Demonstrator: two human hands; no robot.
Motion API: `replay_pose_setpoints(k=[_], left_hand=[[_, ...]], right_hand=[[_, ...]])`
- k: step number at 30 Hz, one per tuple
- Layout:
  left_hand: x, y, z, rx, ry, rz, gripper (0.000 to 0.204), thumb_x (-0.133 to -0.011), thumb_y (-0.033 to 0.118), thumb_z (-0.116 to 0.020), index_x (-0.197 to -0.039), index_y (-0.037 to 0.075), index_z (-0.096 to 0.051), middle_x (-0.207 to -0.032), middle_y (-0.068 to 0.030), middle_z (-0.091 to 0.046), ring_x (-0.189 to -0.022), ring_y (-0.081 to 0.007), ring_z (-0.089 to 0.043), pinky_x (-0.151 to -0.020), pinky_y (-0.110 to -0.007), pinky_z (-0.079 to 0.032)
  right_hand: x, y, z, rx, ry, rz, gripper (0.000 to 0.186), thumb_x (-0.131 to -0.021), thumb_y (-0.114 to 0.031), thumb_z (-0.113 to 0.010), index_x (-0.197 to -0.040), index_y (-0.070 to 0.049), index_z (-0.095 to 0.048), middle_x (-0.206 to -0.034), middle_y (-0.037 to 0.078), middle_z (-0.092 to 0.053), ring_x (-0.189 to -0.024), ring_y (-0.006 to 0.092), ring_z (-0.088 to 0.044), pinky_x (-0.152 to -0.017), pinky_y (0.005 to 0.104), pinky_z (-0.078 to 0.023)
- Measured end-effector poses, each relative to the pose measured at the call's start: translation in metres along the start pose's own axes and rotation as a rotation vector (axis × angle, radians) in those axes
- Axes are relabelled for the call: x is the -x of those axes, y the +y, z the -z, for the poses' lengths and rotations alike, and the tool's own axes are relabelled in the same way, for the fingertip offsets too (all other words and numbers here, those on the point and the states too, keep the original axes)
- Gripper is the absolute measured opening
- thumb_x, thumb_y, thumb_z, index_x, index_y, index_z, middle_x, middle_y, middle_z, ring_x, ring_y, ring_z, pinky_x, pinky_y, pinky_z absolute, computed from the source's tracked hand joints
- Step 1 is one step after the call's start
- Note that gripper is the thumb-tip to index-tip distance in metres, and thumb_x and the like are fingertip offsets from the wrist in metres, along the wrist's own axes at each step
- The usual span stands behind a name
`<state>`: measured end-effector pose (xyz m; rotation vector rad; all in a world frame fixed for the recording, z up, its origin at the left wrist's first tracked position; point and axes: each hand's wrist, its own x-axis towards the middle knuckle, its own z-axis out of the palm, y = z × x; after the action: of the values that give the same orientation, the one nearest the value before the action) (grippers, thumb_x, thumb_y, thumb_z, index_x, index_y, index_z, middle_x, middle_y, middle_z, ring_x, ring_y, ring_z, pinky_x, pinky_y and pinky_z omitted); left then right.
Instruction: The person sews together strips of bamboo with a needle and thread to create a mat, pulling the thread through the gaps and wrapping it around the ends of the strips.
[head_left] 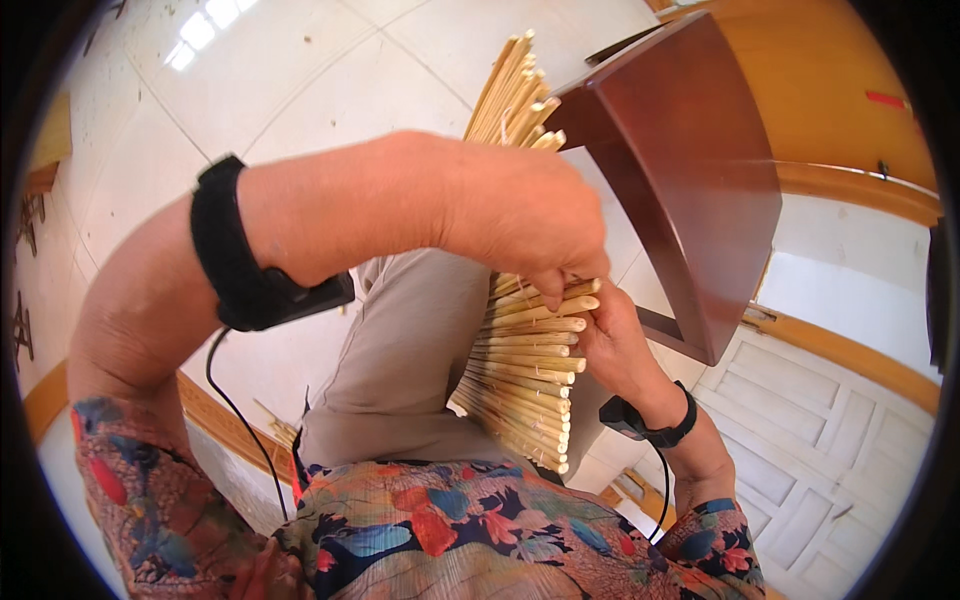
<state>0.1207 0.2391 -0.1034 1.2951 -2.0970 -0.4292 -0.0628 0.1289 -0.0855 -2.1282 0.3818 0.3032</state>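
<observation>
Across my lap stands a mat of pale yellow plant stalks [530,370], laid side by side and bound with thin string. Its cut ends face right, and the upper part [515,95] fans out beyond my left arm. My left hand [545,215] reaches over the mat, its fingers closed at the stalk ends near the middle. From the right, my right hand [612,338] grips the same edge just below, with its fingertips partly hidden behind the stalks. Both wrists carry black straps with small cabled devices.
A dark red-brown wooden piece of furniture [690,170] stands close to my right hand. Behind it is an orange-brown wooden panel [830,80]; a white panelled door [800,420] shows at lower right. White floor tiles [330,90] spread ahead, and loose stalks [275,425] lie at left.
</observation>
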Motion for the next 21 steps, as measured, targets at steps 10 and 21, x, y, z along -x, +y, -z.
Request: replay_pose_setpoints(k=[10, 21], left_hand=[[0.018, 0.061, 0.053, -0.29, 0.222, 0.124, 0.017, -0.07, 0.017, -0.071, -0.075, 0.005, -0.06, -0.071, -0.0089, -0.061, -0.067, -0.0289, -0.057, -0.063, -0.038, -0.047], [0.015, 0.148, 0.117, -0.134, 1.081, 0.198, 0.019, -0.083, 0.017, -0.068, -0.088, 0.0, -0.065, -0.067, 0.0041, -0.059, -0.063, -0.0013, -0.048, -0.056, -0.018, -0.04]], right_hand=[[0.083, 0.032, 0.058, -0.094, 0.467, 0.158, 0.03, -0.094, -0.014, -0.045, -0.121, -0.002, -0.054, -0.115, 0.008, -0.056, -0.097, 0.0147, -0.06, -0.082, 0.0271, -0.047], [0.103, 0.071, 0.065, -0.054, 0.881, 0.491, 0.025, -0.093, -0.007, -0.046, -0.115, 0.002, -0.055, -0.104, 0.009, -0.057, -0.096, 0.0163, -0.057, -0.081, 0.0277, -0.046]])
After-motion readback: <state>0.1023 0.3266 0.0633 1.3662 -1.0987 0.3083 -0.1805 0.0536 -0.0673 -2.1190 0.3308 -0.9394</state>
